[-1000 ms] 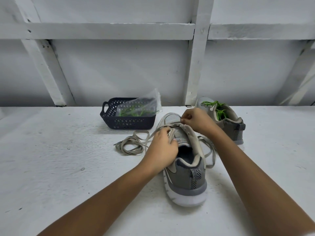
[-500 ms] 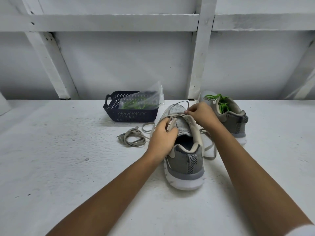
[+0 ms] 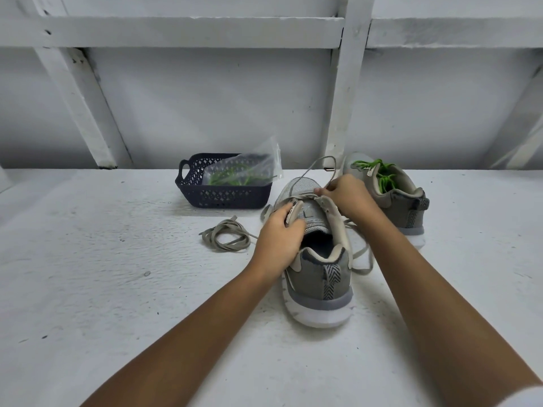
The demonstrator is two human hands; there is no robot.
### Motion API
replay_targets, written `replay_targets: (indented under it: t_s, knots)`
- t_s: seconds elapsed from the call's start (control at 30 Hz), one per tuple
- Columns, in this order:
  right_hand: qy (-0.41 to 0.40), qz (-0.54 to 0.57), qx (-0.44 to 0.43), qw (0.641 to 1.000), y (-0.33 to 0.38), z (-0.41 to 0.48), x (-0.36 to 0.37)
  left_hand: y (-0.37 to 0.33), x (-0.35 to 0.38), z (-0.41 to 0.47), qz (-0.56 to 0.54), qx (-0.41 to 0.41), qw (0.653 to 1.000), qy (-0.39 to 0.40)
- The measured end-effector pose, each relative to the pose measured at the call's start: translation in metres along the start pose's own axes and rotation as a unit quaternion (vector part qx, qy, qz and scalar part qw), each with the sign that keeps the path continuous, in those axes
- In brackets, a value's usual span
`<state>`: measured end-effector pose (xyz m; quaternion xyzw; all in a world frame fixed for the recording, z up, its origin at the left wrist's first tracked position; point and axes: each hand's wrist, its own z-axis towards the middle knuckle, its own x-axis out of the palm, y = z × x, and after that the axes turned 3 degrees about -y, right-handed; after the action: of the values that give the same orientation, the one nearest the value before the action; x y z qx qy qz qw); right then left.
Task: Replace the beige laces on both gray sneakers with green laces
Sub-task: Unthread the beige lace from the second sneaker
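Gray near sneaker (image 3: 318, 277) stands on the white table (image 3: 102, 259), heel nearest; left hand (image 3: 277, 239) grips its eyelet flap; right hand (image 3: 346, 198) pinches its beige lace (image 3: 316, 165); far sneaker (image 3: 402, 201), just behind, wears a green lace (image 3: 379, 171).

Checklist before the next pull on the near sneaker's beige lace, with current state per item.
1. Right hand pinches beige lace: ok.
2. Left hand grips near sneaker at its eyelet flap: ok.
3. Beige lace out of every eyelet: not ok, it crosses the toe end.
4. Loose lace coil clear of the sneaker: ok, lies apart to the left.
5. Green laces at hand: ok, bagged in basket.
6. Far sneaker fully green-laced: cannot tell.
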<state>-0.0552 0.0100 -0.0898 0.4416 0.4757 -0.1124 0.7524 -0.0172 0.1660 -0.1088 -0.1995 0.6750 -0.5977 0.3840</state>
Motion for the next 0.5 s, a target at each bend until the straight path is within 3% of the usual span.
replay_targets:
  t_s: [0.13,0.2,0.3,0.5]
  knots:
    - [-0.058,0.027,-0.025,0.998,-0.003,0.002,0.003,0.002,0.0,0.002,0.006,0.001,1.0,0.0]
    - [-0.066,0.119,0.005,0.991,-0.002,0.006,0.001,0.002,0.0,0.002,0.003,0.002,1.0,0.0]
    - [-0.058,0.364,0.088,0.925,0.004,0.014,-0.008,0.002,0.0,0.002,0.006,0.001,1.0,-0.002]
    - [-0.176,0.444,0.063,0.877,0.008,0.019,-0.02,0.002,0.001,0.001,0.01,-0.01,1.0,-0.004]
